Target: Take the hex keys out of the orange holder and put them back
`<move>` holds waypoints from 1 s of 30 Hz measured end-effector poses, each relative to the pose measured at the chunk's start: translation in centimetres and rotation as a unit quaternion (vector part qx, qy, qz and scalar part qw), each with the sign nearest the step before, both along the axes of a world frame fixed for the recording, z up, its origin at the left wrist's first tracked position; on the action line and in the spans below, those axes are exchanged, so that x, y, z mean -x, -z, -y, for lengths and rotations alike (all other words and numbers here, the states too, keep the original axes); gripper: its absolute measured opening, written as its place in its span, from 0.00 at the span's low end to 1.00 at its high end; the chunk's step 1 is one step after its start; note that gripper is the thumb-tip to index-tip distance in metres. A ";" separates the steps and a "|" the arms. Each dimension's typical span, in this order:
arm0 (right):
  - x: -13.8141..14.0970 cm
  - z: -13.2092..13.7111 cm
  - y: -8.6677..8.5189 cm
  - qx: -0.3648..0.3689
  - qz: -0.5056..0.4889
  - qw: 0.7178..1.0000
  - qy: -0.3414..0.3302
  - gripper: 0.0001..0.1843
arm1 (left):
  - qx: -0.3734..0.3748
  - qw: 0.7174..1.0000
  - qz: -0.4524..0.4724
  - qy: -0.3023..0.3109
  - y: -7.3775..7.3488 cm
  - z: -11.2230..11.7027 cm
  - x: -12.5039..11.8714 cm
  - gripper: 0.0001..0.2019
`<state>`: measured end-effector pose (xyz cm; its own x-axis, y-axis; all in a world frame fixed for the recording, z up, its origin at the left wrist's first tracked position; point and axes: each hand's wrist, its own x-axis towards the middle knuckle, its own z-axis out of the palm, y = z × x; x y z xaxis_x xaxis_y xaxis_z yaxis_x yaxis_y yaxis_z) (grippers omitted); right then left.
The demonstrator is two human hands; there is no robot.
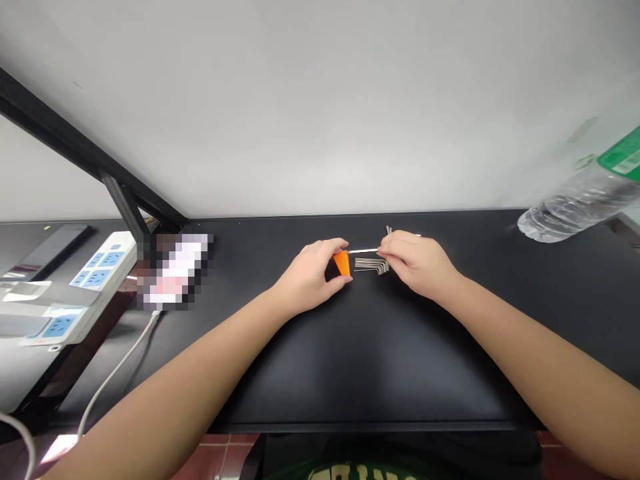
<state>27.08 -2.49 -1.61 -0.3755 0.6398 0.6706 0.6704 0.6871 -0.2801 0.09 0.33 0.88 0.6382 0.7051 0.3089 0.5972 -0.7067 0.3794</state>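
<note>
Between the thumb and fingers of my left hand [316, 277] is an orange hex key holder [343, 262], a small wedge-shaped piece. My right hand [417, 263] pinches a hex key [363, 251], whose long silver shaft reaches left to the holder's upper edge. Whether the tip sits inside a hole or only touches the holder, I cannot tell. Just below that shaft, several L-shaped hex keys [371, 265] lie side by side on the black table [345, 367], their bent ends to the right. More metal ends [389, 229] show behind my right fingers, partly hidden.
A clear plastic bottle [575, 207] with a green label stands at the right. On the left lie a blurred-out phone [177, 270] with a white cable [117, 367] and a white power strip [103, 280]. A black frame [120, 200] rises there. A pale wall [320, 107] backs the table.
</note>
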 end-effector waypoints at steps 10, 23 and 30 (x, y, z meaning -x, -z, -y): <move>0.4 0.5 -0.5 -0.044 0.090 0.995 -0.016 0.16 | -0.002 0.999 -0.002 0.044 0.0 0.5 -0.1 0.30; -0.7 -0.5 0.4 0.166 0.093 0.977 0.092 0.07 | 0.010 0.999 -0.002 0.034 -0.1 0.3 0.0 0.27; -0.7 -1.0 0.7 0.215 0.100 0.968 0.081 0.07 | 0.003 1.000 -0.010 0.027 -0.1 0.2 0.0 0.27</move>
